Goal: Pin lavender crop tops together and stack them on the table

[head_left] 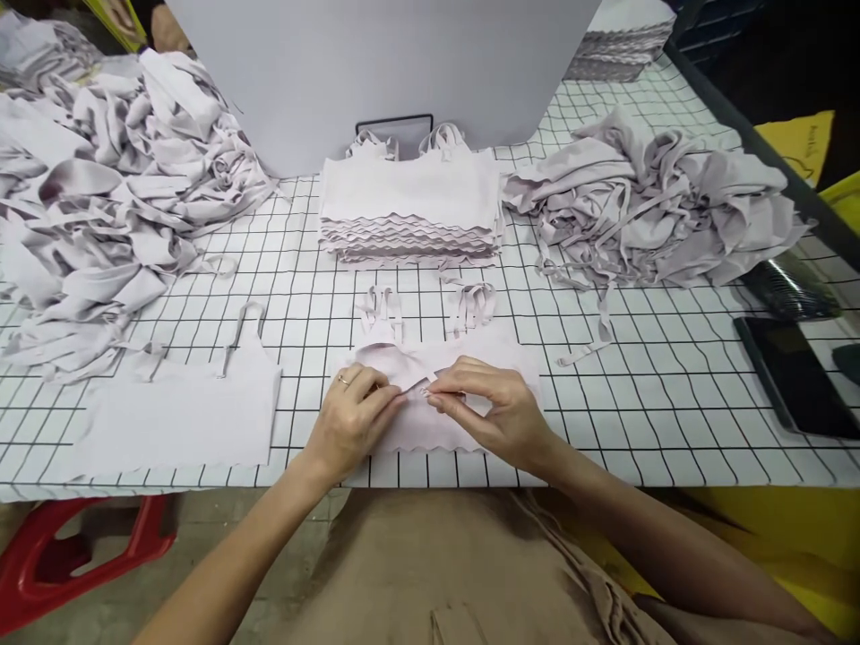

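Observation:
A pale pinkish strappy top [436,434] lies flat in front of me, its thin straps pointing away and its wavy hem toward me. My left hand [356,417] is closed, pinching a raised fold of this top near its middle. Close beside it, my right hand [494,408] is closed too, thumb and forefinger together at a tiny light-coloured bit that I cannot make out. To the left, a second strappy top [181,421] is spread flat with a strap sticking up. Beyond my hands stands a neat stack of similar tops [409,206].
Loose heaps of the same fabric lie left [134,206] and right [665,206] on the checked tablecloth [302,313]. A grey board [390,63] rises at the back. A black phone [799,376] rests at right. A red stool [73,555] stands below, left. Another person's hand [167,29] shows top left.

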`<action>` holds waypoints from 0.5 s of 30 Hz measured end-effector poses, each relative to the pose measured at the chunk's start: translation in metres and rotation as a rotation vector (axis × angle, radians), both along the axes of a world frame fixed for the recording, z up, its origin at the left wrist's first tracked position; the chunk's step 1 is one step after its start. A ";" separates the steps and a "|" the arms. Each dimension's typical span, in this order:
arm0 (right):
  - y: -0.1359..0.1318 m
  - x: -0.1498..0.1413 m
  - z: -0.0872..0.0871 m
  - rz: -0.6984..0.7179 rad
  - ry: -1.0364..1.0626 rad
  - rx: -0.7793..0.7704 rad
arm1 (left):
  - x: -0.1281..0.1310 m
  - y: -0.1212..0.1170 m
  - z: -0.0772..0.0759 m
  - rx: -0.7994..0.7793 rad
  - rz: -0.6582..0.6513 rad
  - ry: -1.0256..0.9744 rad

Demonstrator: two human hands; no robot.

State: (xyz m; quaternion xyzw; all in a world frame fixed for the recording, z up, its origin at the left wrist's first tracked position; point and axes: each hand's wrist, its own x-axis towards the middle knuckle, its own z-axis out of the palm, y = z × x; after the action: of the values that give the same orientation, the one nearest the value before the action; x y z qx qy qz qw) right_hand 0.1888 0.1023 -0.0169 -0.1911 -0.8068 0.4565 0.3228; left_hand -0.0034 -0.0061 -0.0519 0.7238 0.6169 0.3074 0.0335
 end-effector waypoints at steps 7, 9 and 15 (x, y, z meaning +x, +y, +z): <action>-0.013 0.000 -0.007 -0.031 -0.017 -0.049 | 0.004 0.002 -0.002 -0.184 0.049 -0.163; -0.014 0.000 -0.007 -0.041 -0.034 -0.114 | 0.004 0.006 0.002 -0.255 0.038 -0.197; -0.011 -0.006 -0.001 -0.028 -0.141 -0.389 | 0.000 0.013 0.017 -0.537 0.192 -0.759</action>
State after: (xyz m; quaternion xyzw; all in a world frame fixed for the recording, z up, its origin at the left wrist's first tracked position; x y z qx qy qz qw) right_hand 0.1825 0.0912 -0.0183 -0.2926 -0.7213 0.5846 0.2287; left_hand -0.0031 0.0072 -0.0349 0.4658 0.6827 0.3816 0.4139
